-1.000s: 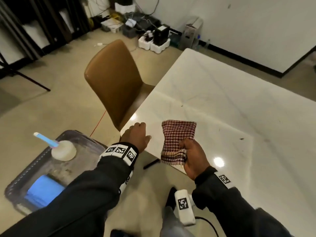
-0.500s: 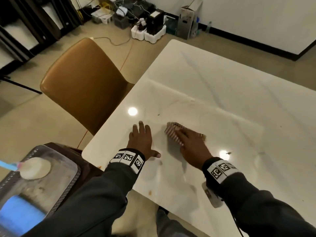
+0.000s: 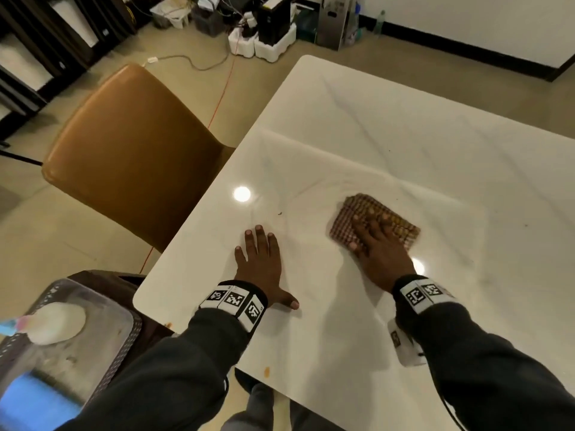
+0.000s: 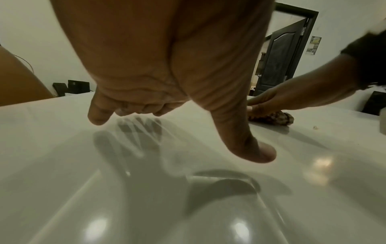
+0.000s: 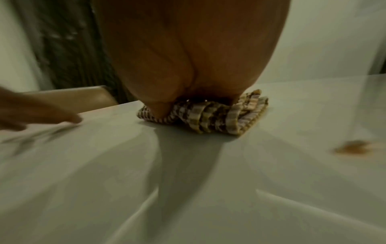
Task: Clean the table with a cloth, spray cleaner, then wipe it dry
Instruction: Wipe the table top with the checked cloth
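A folded red-and-cream checked cloth (image 3: pixel 357 213) lies flat on the white marble table (image 3: pixel 389 129). My right hand (image 3: pixel 378 244) presses down on the cloth with straight, spread fingers. In the right wrist view the cloth (image 5: pixel 219 118) bunches under my palm. My left hand (image 3: pixel 259 259) rests flat on the table to the left of the cloth, fingers spread, thumb out. The left wrist view shows that hand (image 4: pixel 167 82) on the glossy tabletop, with the right hand (image 4: pixel 292 97) and cloth (image 4: pixel 277 118) beyond. A brown smear (image 5: pixel 353 147) sits on the table right of the cloth.
A tan leather chair (image 3: pixel 130 157) stands at the table's left edge. A grey tray (image 3: pixel 102 321) at lower left holds a white brush (image 3: pixel 56 325) and something blue. Small specks (image 3: pixel 280 213) and an orange spot (image 3: pixel 266 371) mark the tabletop. Boxes and cables (image 3: pixel 264 29) clutter the far floor.
My right hand laid the cloth down from a pinched grip and slid it right and farther onto the table. My left hand moved from the edge to lie flat on the tabletop.
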